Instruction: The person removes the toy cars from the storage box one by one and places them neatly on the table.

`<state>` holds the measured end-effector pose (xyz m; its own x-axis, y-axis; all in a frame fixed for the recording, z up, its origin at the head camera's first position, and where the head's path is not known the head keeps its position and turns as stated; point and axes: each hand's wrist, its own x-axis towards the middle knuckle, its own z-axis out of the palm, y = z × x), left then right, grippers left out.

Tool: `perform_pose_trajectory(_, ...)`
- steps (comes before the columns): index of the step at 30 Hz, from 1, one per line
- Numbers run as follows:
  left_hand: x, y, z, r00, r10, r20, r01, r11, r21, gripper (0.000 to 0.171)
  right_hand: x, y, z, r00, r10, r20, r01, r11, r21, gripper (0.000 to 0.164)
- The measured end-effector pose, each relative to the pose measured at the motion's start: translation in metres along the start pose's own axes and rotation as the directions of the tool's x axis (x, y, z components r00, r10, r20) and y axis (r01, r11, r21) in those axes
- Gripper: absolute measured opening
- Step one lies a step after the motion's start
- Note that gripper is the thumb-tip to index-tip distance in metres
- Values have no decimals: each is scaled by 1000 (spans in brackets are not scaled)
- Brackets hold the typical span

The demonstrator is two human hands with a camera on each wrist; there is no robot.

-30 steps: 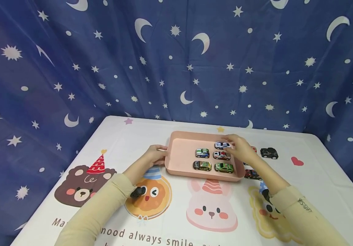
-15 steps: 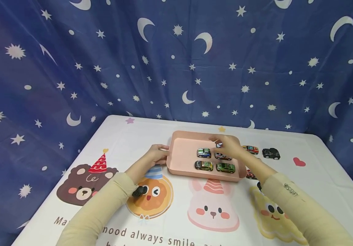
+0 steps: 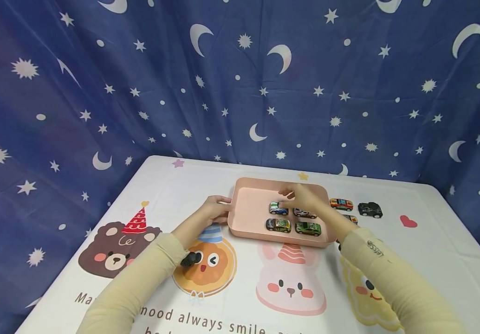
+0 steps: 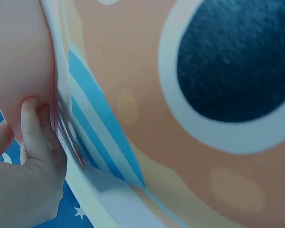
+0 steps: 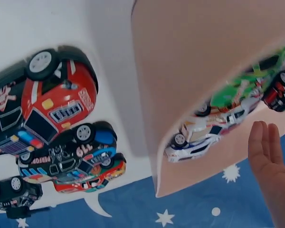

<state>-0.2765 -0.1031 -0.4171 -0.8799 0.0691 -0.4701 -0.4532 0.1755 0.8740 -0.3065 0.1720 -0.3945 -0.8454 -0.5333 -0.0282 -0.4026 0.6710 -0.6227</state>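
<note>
At the left end of a shallow pink tray (image 3: 242, 218), my left hand (image 3: 212, 211) holds the wall; in the left wrist view its fingers (image 4: 34, 137) press against the outside. My right hand (image 3: 300, 197) reaches over the tray's right half. Its fingertips hover by a white, blue and green toy car (image 3: 279, 208), and its fingers (image 5: 259, 147) look extended, holding nothing. Nearby in the tray lie a white and red toy car (image 3: 304, 213), a yellow and black one (image 3: 278, 225) and a green one (image 3: 308, 228). The hand hides the far row.
Right of the tray stand a red and orange toy car (image 3: 341, 204), a black one (image 3: 369, 209) and others partly behind the right arm, including a red and black car (image 5: 52, 99). A star-patterned blue curtain (image 3: 240, 93) hangs behind the table.
My right hand has moved left from the white and blue car in the far row toward the white, blue and green one. The left hand stays at the tray's end.
</note>
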Motion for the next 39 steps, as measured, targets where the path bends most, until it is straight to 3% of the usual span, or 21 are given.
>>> perform_pose_trajectory(19, 2, 0, -1, 1000, -11, -17, 11, 1000, 8, 38, 5, 6, 18, 1000, 15, -10, -16, 985, -173, 24)
perform_pose_trajectory(32, 2, -2, 1, 1000, 0, -5, 0, 1000, -3, 38, -6, 4, 12, 997, -33, -75, 22, 989, -148, 19)
perform_pose_trajectory(39, 3, -2, 0, 1000, 2, -8, -2, 1000, -2, 38, -13, 3, 11, 993, -67, -102, 56, 992, -109, 26)
